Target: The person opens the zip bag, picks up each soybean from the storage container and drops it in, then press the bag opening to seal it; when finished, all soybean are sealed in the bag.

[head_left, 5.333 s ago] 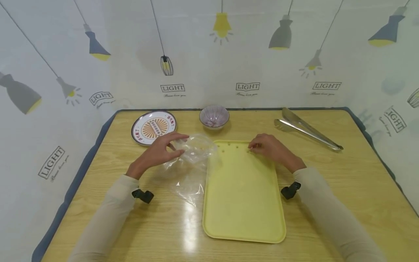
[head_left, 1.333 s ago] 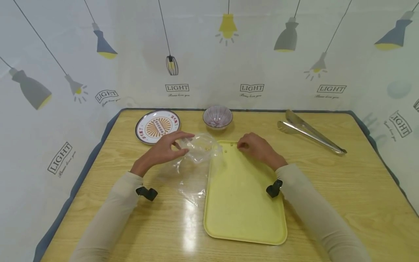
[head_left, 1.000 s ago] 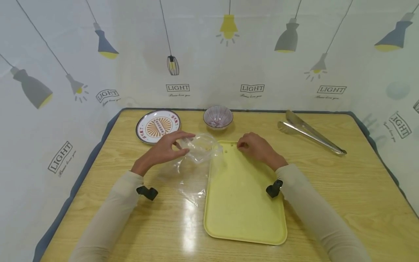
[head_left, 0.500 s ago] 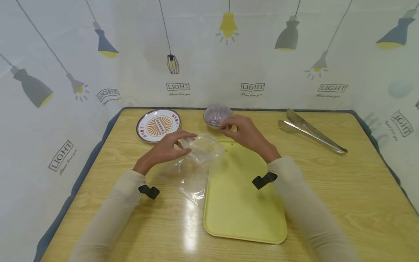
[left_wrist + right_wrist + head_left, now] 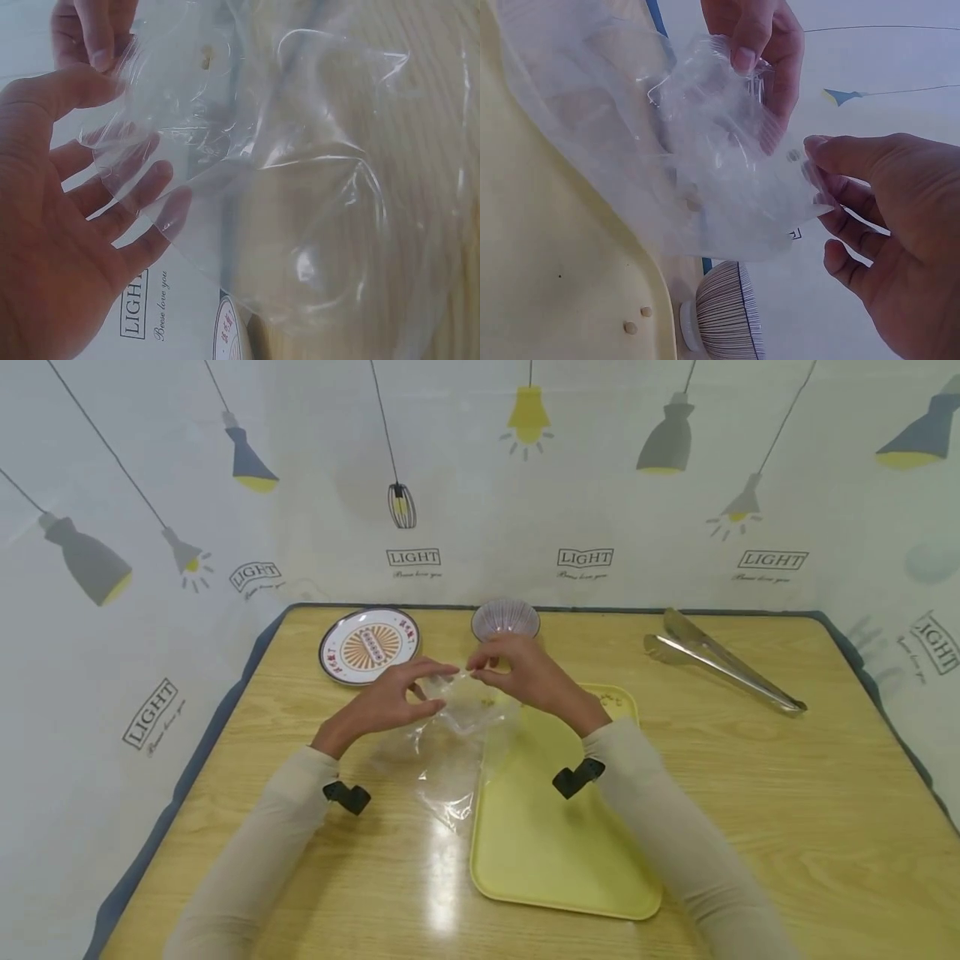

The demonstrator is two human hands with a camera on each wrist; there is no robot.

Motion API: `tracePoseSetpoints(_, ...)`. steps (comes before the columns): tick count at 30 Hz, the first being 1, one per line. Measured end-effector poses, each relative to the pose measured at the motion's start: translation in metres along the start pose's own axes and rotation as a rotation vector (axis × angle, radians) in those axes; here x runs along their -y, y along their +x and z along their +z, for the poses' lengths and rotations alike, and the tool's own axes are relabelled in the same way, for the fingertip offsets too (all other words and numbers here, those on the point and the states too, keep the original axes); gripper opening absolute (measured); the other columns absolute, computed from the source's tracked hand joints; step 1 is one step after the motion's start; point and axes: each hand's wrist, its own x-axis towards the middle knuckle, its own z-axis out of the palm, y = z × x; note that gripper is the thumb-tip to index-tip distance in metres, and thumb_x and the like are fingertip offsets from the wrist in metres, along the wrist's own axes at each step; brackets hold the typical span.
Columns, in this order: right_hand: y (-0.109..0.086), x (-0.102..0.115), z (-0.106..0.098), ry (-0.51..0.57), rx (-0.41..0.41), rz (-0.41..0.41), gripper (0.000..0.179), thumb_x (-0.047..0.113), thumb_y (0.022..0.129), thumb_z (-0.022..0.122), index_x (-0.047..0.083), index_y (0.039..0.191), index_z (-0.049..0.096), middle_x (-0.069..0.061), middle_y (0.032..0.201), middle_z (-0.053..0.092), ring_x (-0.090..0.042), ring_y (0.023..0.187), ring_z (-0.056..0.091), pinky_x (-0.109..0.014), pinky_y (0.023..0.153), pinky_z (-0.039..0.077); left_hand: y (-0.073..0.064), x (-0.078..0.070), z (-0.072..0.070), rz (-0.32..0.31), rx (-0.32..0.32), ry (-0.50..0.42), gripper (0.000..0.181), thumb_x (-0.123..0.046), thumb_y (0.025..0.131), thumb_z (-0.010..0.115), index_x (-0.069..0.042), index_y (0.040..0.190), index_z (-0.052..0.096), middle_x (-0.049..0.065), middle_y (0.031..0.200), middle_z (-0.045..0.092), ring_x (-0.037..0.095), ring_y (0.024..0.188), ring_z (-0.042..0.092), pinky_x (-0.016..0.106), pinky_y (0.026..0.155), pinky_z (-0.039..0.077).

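Note:
A clear plastic bag (image 5: pixel 457 718) hangs from my left hand (image 5: pixel 393 697), its thumb and fingers holding the film near the mouth. A few small tan pellets (image 5: pixel 487 702) show through the film. My right hand (image 5: pixel 525 672) is at the bag's mouth, close beside the left fingertips. In the right wrist view a small round pellet (image 5: pixel 793 155) shows just off my thumb tip, by the bag's edge, with thumb and fingers apart. Under the bag and right forearm lies a yellow tray (image 5: pixel 562 852), with two loose pellets (image 5: pixel 630 328) near its far end in the right wrist view.
A striped bowl (image 5: pixel 506 617) stands behind the right hand at the table's back edge. To its left is a patterned plate (image 5: pixel 371 646); metal tongs (image 5: pixel 727 664) lie at the back right. The wooden table (image 5: pixel 750 810) meets printed wall sheets behind.
My right hand has risen from the tray's far end and moved left, past the bowl's front, to the bag's mouth. The left hand keeps its hold on the bag, almost still.

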Motion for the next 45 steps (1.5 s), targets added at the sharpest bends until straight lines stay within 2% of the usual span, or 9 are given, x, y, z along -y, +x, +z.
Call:
tracePoseSetpoints(6,-0.003,-0.002,-0.004,-0.013,0.005,0.024,0.008,0.008,0.093,0.072,0.004,0.099,0.076,-0.006,0.094,0.075,-0.02,0.087,0.065,-0.041,0.082,0.058,0.001,0.002,0.001,-0.007,0.006,0.0,0.052,-0.019,0.094,0.07,-0.014,0.144,0.056,0.01,0.14,0.06,0.026,0.126,0.059,0.039,0.087,0.06)
tracePoseSetpoints(12,-0.008,-0.006,-0.018,-0.043,-0.037,0.073,0.01,0.008,0.092,0.073,0.006,0.1,0.077,-0.006,0.098,0.076,-0.019,0.089,0.067,-0.037,0.082,0.058,0.002,0.002,0.001,0.0,-0.004,-0.011,0.052,-0.019,0.093,0.071,-0.012,0.143,0.057,0.011,0.139,0.061,0.026,0.123,0.061,0.042,0.088,0.06)
tracePoseSetpoints(20,-0.021,-0.031,-0.026,-0.041,-0.058,0.148,0.008,0.004,0.09,0.074,0.004,0.098,0.076,-0.01,0.096,0.076,-0.024,0.088,0.064,-0.047,0.083,0.056,0.001,0.003,-0.002,-0.025,-0.01,-0.013,0.052,-0.019,0.093,0.071,-0.013,0.142,0.057,0.009,0.14,0.06,0.025,0.123,0.061,0.043,0.09,0.059)
tracePoseSetpoints(25,-0.034,-0.047,-0.021,-0.059,0.008,0.222,0.009,0.007,0.092,0.072,0.003,0.099,0.076,-0.01,0.098,0.076,-0.024,0.088,0.065,-0.046,0.084,0.056,0.0,0.003,-0.001,-0.022,-0.007,-0.038,0.052,-0.019,0.093,0.072,-0.013,0.143,0.056,0.01,0.141,0.06,0.026,0.123,0.06,0.045,0.091,0.059)
tracePoseSetpoints(34,-0.048,-0.065,0.001,-0.13,0.204,0.303,0.012,0.008,0.092,0.071,0.005,0.103,0.075,-0.008,0.102,0.075,-0.023,0.094,0.066,-0.041,0.086,0.056,-0.004,0.004,0.001,-0.015,-0.016,-0.037,0.052,-0.018,0.093,0.072,-0.013,0.143,0.056,0.009,0.139,0.061,0.025,0.122,0.062,0.042,0.09,0.059)
tracePoseSetpoints(45,-0.05,-0.065,0.015,-0.18,0.234,0.267,0.005,0.008,0.093,0.071,0.006,0.092,0.075,-0.007,0.092,0.071,-0.021,0.086,0.06,-0.039,0.08,0.053,-0.004,0.006,0.0,-0.008,-0.015,-0.024,0.053,-0.019,0.094,0.071,-0.013,0.144,0.055,0.01,0.141,0.06,0.026,0.122,0.061,0.042,0.09,0.059)
